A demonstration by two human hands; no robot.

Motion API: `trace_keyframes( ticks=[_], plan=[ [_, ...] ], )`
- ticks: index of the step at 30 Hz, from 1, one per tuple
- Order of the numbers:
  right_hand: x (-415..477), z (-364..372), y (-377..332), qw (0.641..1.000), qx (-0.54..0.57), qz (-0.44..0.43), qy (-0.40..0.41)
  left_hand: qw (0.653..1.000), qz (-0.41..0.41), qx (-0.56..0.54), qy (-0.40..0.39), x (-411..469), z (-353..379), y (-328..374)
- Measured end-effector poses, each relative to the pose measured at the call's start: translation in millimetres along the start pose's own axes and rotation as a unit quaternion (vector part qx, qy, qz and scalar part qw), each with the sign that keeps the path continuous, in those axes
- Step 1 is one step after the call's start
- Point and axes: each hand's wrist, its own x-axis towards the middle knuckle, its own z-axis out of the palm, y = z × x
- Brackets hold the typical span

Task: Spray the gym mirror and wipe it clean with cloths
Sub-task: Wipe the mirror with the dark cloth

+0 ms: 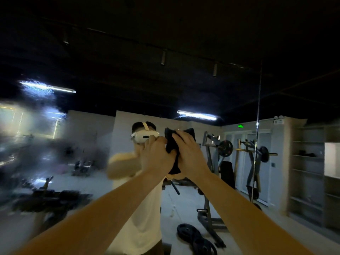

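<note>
The black cloth (172, 144) is bunched against the middle of the gym mirror (46, 129), where the left hand (156, 155) grips its left edge with curled fingers and the right hand (189, 153) presses fairly straight fingers over it.
</note>
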Motion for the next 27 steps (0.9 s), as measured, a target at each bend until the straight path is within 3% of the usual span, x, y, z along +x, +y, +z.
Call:
trace_keyframes(
  ticks=[5, 10, 15, 18, 20, 22, 24, 26, 27],
  plan=[
    [-4.4, -13.8, -10.5, 0.996, 0.069, 0.043, 0.025, 0.996, -0.031, -0.079, 0.003, 13.0, 1.6, 20.1],
    [-20.3, -54.0, 1.5, 0.963, 0.213, 0.163, 0.010, 0.973, 0.046, -0.212, -0.080, 12.8, -15.5, 16.8],
    [-33.5, -89.3, -0.1, 0.812, 0.473, 0.319, -0.118, 0.945, 0.030, -0.300, -0.126, 15.6, -41.3, 27.5],
    [-38.4, -106.0, -6.5, 0.742, 0.570, 0.338, -0.100, 0.940, 0.008, -0.300, -0.161, 17.7, -43.9, 27.6],
    [-36.7, -115.3, -13.8, 0.731, 0.592, 0.332, -0.069, 0.934, -0.022, -0.299, -0.193, 12.4, -39.1, 28.3],
    [-32.1, -120.9, -22.6, 0.746, 0.570, 0.344, -0.040, 0.936, -0.026, -0.314, -0.159, 7.7, -34.9, 31.0],
    [-27.6, -121.9, -25.8, 0.763, 0.542, 0.350, -0.030, 0.911, -0.023, -0.381, -0.157, 0.2, -40.0, 35.5],
    [-23.9, -124.7, -27.9, 0.765, 0.539, 0.352, -0.031, 0.872, -0.014, -0.429, -0.237, -6.8, -47.1, 37.2],
    [-22.2, -125.7, -25.7, 0.761, 0.545, 0.352, -0.033, 0.875, 0.003, -0.404, -0.266, -9.4, -48.7, 37.0]
  ],
)
